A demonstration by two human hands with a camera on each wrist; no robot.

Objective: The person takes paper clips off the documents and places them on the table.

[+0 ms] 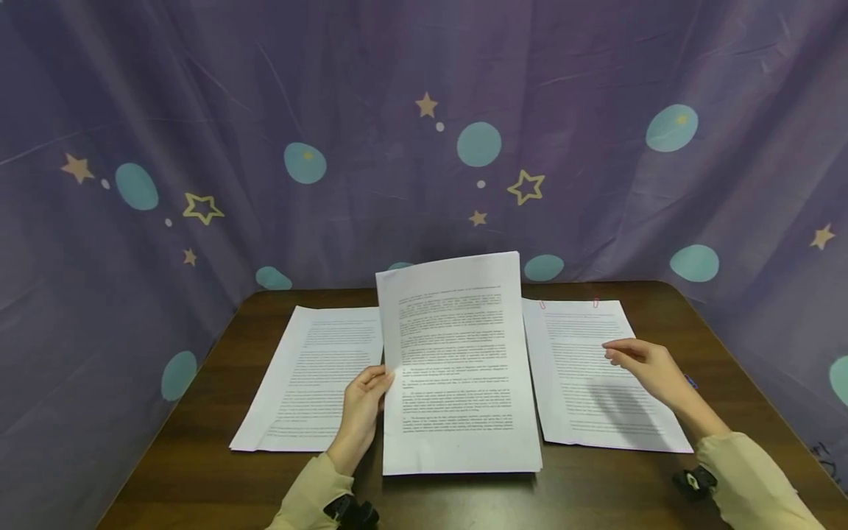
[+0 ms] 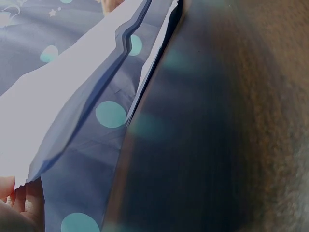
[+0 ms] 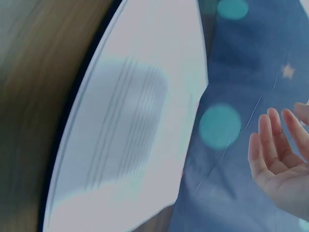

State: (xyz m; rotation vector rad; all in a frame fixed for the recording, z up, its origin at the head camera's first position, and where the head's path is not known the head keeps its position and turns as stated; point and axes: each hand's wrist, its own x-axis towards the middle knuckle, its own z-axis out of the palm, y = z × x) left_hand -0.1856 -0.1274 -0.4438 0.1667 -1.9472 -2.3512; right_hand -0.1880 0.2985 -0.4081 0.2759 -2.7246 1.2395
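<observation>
Left hand point(image 1: 361, 412): pinches left edge of raised sheet point(image 1: 457, 353), desk centre.
Right hand point(image 1: 645, 368): relaxed, holding nothing, over right stack point(image 1: 583, 412).
Risk: one-edge grip may let sheet sag, slip.
</observation>
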